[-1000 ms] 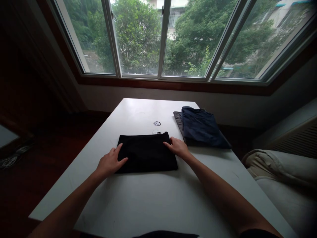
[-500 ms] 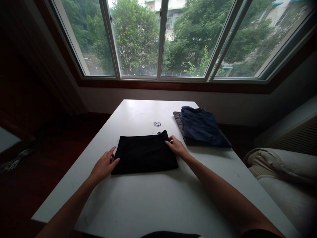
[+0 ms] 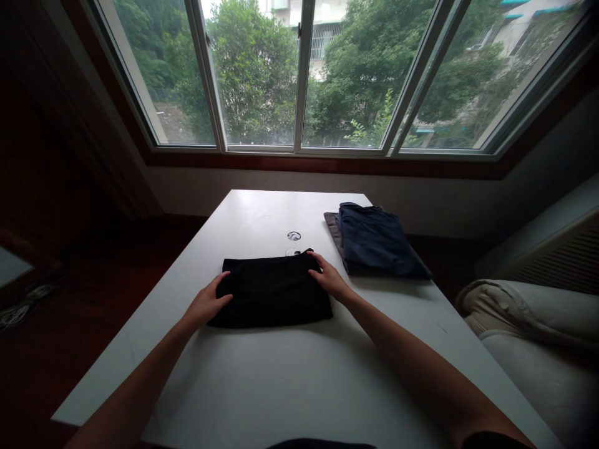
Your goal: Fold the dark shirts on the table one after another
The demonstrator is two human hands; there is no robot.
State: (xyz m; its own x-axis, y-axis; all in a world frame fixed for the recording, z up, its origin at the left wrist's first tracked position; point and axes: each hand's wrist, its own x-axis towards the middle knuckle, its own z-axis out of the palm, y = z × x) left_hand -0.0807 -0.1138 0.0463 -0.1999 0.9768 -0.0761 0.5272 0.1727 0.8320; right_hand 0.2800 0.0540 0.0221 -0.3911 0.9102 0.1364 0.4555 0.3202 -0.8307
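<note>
Black cloth (image 3: 274,294) on white table (image 3: 281,380)

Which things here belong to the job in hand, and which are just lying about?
In use:
black folded cloth, left hand and right hand at its ends
white table beneath it
perhaps the dark blue folded cloth

Probably lying about:
pale cords, far left
beige bundle, far right
</note>
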